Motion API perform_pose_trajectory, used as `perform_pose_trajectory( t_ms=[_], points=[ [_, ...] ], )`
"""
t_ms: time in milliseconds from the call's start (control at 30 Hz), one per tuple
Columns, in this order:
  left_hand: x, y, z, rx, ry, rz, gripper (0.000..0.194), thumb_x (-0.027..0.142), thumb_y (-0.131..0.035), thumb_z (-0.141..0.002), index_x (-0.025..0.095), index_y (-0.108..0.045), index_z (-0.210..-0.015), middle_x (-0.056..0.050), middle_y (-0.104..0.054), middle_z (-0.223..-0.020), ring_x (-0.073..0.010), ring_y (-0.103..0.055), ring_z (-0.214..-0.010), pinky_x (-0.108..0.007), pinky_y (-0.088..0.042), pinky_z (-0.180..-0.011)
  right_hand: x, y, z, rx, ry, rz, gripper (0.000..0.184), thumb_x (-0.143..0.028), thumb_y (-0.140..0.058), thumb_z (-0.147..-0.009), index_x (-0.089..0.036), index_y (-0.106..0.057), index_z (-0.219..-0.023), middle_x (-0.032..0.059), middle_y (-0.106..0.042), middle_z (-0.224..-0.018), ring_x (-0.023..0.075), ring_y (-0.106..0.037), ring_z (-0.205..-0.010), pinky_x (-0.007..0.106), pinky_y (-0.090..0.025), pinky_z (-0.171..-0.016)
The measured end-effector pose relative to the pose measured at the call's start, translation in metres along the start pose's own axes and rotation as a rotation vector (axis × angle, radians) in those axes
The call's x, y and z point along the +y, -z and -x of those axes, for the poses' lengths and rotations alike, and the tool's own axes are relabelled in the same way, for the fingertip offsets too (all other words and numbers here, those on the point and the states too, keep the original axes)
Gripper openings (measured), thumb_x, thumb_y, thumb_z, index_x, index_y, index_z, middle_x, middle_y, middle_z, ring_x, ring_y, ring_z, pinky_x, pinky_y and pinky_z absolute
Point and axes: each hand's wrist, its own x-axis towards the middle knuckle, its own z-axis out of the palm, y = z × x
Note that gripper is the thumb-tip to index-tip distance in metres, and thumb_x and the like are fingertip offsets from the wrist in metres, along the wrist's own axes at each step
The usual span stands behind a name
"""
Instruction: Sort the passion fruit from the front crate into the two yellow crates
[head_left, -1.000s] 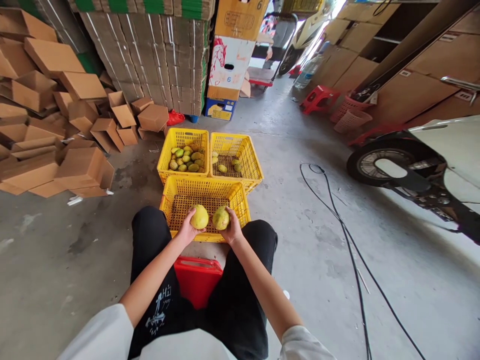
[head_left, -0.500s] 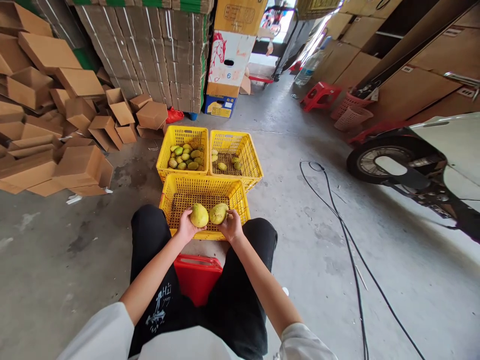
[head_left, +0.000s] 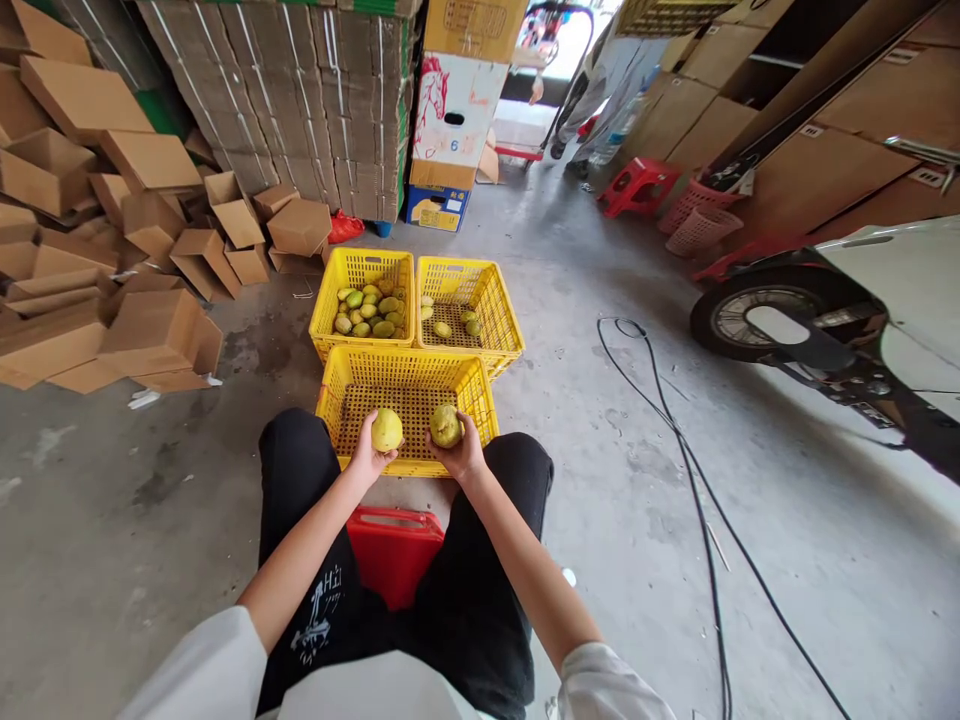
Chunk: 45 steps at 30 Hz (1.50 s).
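Observation:
My left hand (head_left: 367,452) is wrapped round a smooth yellow mango (head_left: 387,430). In my right hand (head_left: 463,452) is a greener mango (head_left: 445,426) with brown blemishes on its skin. Both fruits are held apart from each other, above the near yellow crate (head_left: 480,400), whose slatted bottom shows between my hands. Behind it stand two more yellow crates: the left crate (head_left: 324,300) has many green and yellow mangoes (head_left: 369,310) inside, while the right crate (head_left: 504,310) contains only several. My palms and some fingers are hidden behind the fruit.
Between my knees is a red plastic stool (head_left: 394,550). Loose cardboard boxes (head_left: 157,335) are heaped at left, with stacked flattened cartons (head_left: 277,110) behind. A black cable (head_left: 679,435) crosses the floor at right, near a motorbike (head_left: 810,330). A person's legs (head_left: 600,90) show at the back.
My hands have moved slightly apart. The right-hand mango has been turned so that another, more blemished side faces up. At the back, a person's legs have come further into view.

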Motion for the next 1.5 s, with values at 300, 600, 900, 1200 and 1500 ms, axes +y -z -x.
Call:
perform_pose_trajectory(
  t_ms=[300, 600, 900, 1200, 1500],
  points=[
    [-0.001, -0.001, 0.002, -0.048, -0.076, 0.036, 0.033, 0.041, -0.049, -0.111, 0.018, -0.067, -0.125, -0.005, -0.073, -0.079, -0.0236, -0.080, -0.063, -0.022, -0.045, -0.041, 0.000, 0.002, -0.003, -0.003, -0.050, -0.003, 0.012, -0.028, -0.059, -0.093, -0.028, -0.062, -0.105, 0.0036, -0.075, -0.087, 0.0308, -0.083, -0.091, 0.052, -0.074, -0.080],
    [-0.004, 0.002, 0.000, -0.162, -0.136, 0.056, 0.037, 0.038, -0.060, -0.100, 0.022, -0.063, -0.133, -0.006, -0.077, -0.090, -0.0258, -0.081, -0.069, -0.026, -0.052, -0.047, 0.000, 0.000, 0.006, 0.016, 0.001, 0.059, 0.013, -0.035, -0.063, -0.093, -0.026, -0.065, -0.102, 0.0061, -0.076, -0.084, 0.0320, -0.083, -0.090, 0.050, -0.074, -0.079],
    [-0.001, 0.002, -0.001, -0.090, -0.127, 0.097, 0.032, 0.047, -0.067, -0.100, 0.023, -0.068, -0.122, -0.005, -0.069, -0.082, -0.0200, -0.071, -0.063, -0.022, -0.043, -0.042, -0.003, -0.009, 0.016, 0.066, -0.023, 0.107, 0.008, -0.034, -0.061, -0.094, -0.027, -0.062, -0.099, 0.0034, -0.073, -0.080, 0.0275, -0.076, -0.082, 0.040, -0.068, -0.069],
    [-0.001, 0.004, -0.002, -0.121, -0.103, 0.132, 0.036, 0.046, -0.062, -0.101, 0.022, -0.066, -0.127, -0.007, -0.075, -0.092, -0.0231, -0.077, -0.072, -0.024, -0.050, -0.049, -0.001, -0.003, 0.010, -0.030, -0.044, 0.086, 0.008, -0.031, -0.067, -0.091, -0.028, -0.062, -0.097, 0.0012, -0.069, -0.079, 0.0289, -0.080, -0.089, 0.042, -0.070, -0.076],
    [-0.005, 0.005, -0.004, -0.155, -0.137, 0.114, 0.035, 0.040, -0.067, -0.097, 0.022, -0.068, -0.127, -0.008, -0.079, -0.101, -0.0272, -0.081, -0.094, -0.028, -0.055, -0.062, -0.001, -0.013, 0.023, -0.131, -0.078, 0.015, 0.024, -0.029, -0.064, -0.081, -0.026, -0.067, -0.105, 0.0092, -0.077, -0.090, 0.0368, -0.085, -0.107, 0.051, -0.073, -0.087]
  ],
)
